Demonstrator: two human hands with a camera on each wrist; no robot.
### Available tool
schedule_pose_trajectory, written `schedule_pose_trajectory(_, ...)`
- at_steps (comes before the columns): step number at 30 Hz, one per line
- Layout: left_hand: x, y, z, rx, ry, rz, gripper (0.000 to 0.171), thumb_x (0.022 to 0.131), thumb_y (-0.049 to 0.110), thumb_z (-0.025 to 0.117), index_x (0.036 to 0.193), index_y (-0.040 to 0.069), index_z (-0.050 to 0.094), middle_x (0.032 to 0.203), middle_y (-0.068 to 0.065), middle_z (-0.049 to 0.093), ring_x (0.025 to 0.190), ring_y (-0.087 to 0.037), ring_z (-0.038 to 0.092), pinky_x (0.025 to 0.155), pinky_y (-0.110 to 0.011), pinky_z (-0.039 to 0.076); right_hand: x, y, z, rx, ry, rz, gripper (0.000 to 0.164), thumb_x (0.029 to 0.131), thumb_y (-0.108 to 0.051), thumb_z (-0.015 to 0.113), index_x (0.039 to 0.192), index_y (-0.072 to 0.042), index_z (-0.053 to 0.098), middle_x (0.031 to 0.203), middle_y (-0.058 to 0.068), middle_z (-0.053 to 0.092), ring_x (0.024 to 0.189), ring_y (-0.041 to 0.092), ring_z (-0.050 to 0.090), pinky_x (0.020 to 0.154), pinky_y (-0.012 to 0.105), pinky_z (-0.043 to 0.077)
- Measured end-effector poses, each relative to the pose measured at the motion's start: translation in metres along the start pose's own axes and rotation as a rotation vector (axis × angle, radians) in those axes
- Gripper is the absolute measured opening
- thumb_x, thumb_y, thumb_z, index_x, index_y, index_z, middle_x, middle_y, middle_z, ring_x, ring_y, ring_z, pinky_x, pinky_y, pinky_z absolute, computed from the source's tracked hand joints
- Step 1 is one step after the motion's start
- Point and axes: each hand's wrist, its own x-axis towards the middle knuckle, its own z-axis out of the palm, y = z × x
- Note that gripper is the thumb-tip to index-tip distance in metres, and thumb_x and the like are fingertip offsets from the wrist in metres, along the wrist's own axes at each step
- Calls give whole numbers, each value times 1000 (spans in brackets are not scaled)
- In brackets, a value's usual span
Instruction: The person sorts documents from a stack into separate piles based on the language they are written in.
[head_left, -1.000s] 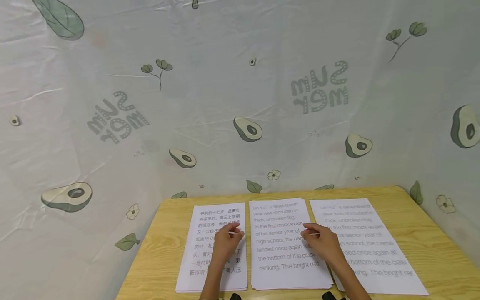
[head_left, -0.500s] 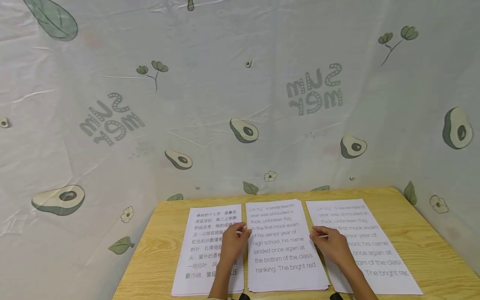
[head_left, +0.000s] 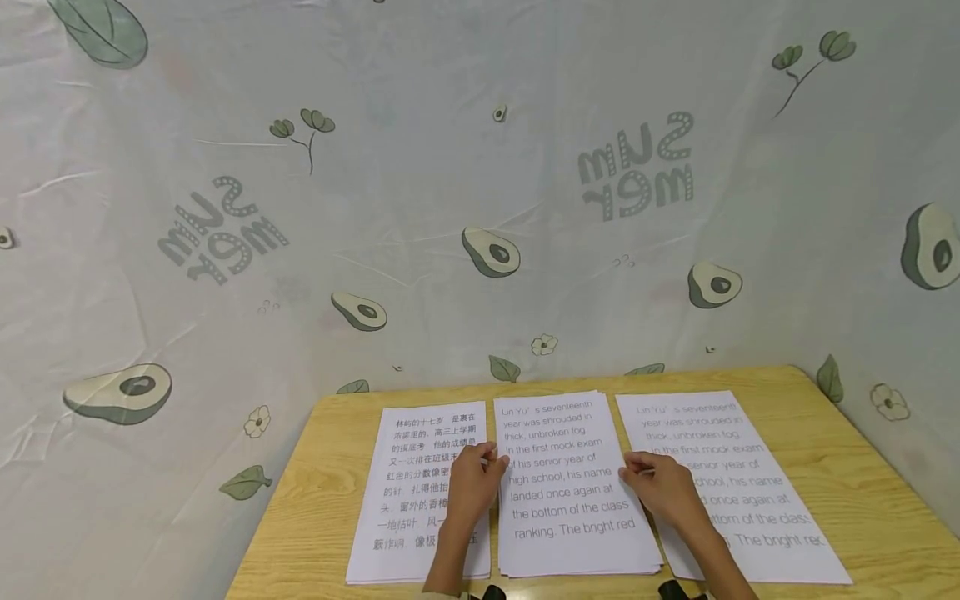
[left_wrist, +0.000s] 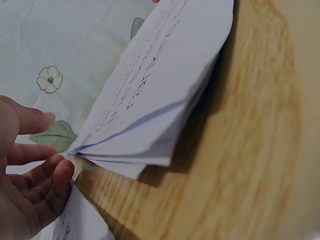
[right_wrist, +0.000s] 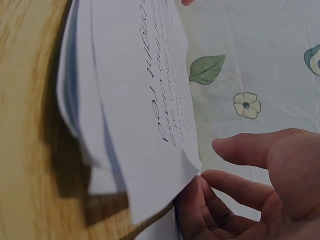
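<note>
In the head view, the middle stack of printed English sheets (head_left: 562,550) lies between my two hands. My left hand (head_left: 477,482) is at its left long edge, with the wrist over the stack of Chinese-printed sheets (head_left: 382,550). At the opposite edge is my right hand (head_left: 663,487), partly covering the right-hand English sheets (head_left: 787,558). Both wrist views show bent fingertips at the middle stack's edges and each thumb standing apart from the paper. Several layers in the middle stack (left_wrist: 165,115) are fanned slightly apart, and one sheet's edge (right_wrist: 192,162) bends up beside my right fingers.
The three paper piles lie side by side on a yellow wood-grain table (head_left: 840,467). A pale curtain (head_left: 420,192) printed with avocados and leaves hangs behind the table and along its sides. Dark wrist-worn devices (head_left: 672,590) show at the bottom edge.
My left hand has shifted right to the middle stack's left edge. My right hand has moved right, off the top of that stack to its right edge. The piles have stayed put.
</note>
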Motion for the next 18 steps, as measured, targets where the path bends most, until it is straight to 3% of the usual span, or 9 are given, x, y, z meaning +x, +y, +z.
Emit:
schedule_pose_trajectory(5, 1, -1, 2, 5, -5, -4, 43, 97, 23, 78, 132, -2, 73, 100, -3, 67, 84, -11, 59, 67, -20, 51, 0, 0, 1, -8, -20, 18, 44, 99, -21, 72, 132, 8, 70, 113, 14, 76, 102, 30, 75, 75, 31, 55)
schedule_pose_trajectory(9, 1, -2, 3, 21, -7, 4, 38, 97, 24, 78, 127, 0, 76, 98, -4, 65, 80, -11, 54, 64, -21, 47, -2, -2, 1, -12, -20, 11, 43, 98, -21, 72, 130, 8, 72, 113, 15, 76, 101, 29, 74, 73, 31, 54)
schedule_pose_trajectory(18, 0, -2, 4, 37, -3, 2, 44, 98, 24, 77, 134, -2, 72, 97, -4, 65, 77, -10, 53, 63, -21, 46, -2, -3, 2, -18, -27, -8, 42, 100, -22, 71, 131, 6, 72, 116, 18, 74, 99, 28, 73, 71, 32, 56)
